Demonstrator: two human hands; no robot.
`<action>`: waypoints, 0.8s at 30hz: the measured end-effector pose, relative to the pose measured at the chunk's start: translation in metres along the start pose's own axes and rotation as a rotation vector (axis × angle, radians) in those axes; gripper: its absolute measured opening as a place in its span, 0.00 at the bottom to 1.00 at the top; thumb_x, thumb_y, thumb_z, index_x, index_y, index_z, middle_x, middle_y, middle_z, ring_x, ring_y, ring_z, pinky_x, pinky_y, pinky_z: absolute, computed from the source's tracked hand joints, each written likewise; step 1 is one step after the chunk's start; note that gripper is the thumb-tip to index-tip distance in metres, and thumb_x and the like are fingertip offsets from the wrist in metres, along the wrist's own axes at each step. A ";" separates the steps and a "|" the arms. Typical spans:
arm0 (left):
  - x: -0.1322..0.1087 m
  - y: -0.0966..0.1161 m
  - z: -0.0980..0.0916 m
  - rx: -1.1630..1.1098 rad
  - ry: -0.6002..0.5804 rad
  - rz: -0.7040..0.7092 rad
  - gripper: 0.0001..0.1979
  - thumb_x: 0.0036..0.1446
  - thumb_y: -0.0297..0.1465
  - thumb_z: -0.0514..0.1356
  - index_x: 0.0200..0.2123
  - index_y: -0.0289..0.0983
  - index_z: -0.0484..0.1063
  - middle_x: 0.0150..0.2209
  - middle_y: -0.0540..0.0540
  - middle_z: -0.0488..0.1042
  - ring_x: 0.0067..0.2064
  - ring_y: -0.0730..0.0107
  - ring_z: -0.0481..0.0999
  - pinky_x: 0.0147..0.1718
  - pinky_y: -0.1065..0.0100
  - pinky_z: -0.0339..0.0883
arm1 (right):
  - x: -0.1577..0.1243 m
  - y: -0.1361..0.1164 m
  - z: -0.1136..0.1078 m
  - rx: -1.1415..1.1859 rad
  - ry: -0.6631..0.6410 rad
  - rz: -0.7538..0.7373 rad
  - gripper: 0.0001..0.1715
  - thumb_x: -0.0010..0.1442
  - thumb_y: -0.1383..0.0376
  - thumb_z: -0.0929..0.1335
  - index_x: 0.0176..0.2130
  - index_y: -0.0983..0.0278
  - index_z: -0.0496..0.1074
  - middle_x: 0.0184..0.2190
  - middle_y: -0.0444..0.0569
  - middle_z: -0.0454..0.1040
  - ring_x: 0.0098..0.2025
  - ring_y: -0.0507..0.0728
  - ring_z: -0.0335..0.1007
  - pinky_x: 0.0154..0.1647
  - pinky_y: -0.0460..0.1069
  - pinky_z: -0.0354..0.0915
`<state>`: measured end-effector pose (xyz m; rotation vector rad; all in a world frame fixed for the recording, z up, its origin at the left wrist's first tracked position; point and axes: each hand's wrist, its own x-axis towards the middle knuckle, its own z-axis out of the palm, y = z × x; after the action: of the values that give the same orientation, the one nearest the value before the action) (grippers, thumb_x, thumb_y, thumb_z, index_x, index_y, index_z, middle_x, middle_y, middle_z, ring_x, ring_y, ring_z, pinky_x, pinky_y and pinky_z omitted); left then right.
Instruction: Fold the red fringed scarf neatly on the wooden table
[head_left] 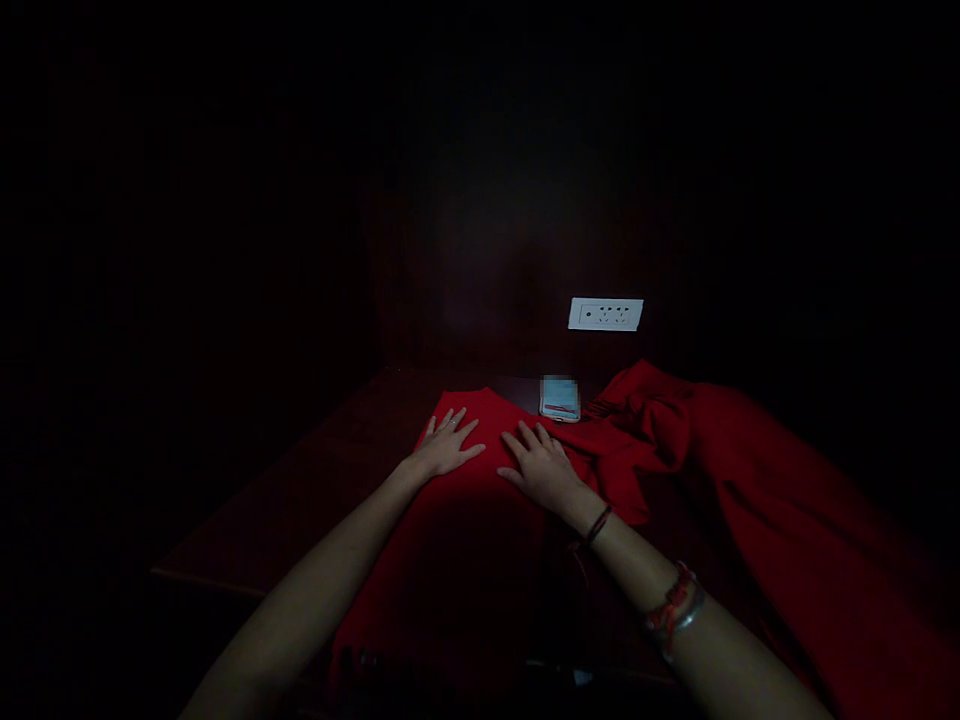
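Observation:
A red cloth (465, 520) lies spread over a dark wooden table (300, 500), with more of it bunched and trailing off to the right (750, 480). My left hand (446, 447) rests flat on the cloth's far left part, fingers spread. My right hand (541, 467) lies flat beside it on the cloth, fingers stretched out. Bracelets (675, 608) and a thin band sit on my right wrist and forearm. Neither hand holds anything.
A phone (559, 398) lies on the table just beyond my right hand, against the cloth's far edge. A white wall socket plate (605, 314) is on the dark back panel. The surroundings are very dark.

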<state>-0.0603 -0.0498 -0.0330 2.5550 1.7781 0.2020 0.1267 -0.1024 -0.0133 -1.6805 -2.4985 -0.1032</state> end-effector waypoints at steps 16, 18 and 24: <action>-0.010 0.000 -0.003 -0.020 -0.049 -0.170 0.38 0.45 0.56 0.35 0.56 0.44 0.37 0.58 0.48 0.28 0.56 0.53 0.26 0.48 0.47 0.28 | 0.007 0.014 0.003 -0.077 0.212 0.038 0.33 0.53 0.49 0.51 0.55 0.61 0.49 0.56 0.54 0.45 0.56 0.64 0.34 0.52 0.59 0.36; -0.008 -0.002 -0.004 -0.029 -0.135 -0.235 0.40 0.44 0.57 0.35 0.56 0.41 0.36 0.58 0.46 0.29 0.56 0.52 0.27 0.48 0.46 0.29 | 0.009 0.024 0.003 -0.147 0.223 0.148 0.32 0.53 0.49 0.54 0.54 0.59 0.50 0.56 0.53 0.44 0.56 0.67 0.33 0.50 0.63 0.34; -0.009 -0.010 -0.010 -0.064 -0.293 -0.333 0.44 0.40 0.59 0.35 0.56 0.40 0.36 0.57 0.43 0.29 0.56 0.50 0.28 0.48 0.45 0.30 | 0.011 0.052 0.005 -0.125 0.011 0.261 0.22 0.57 0.61 0.52 0.50 0.59 0.56 0.46 0.56 0.61 0.46 0.64 0.55 0.43 0.61 0.48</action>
<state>-0.0736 -0.0552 -0.0248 2.0722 1.9968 -0.1154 0.1701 -0.0725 -0.0175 -2.0317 -2.2831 -0.2460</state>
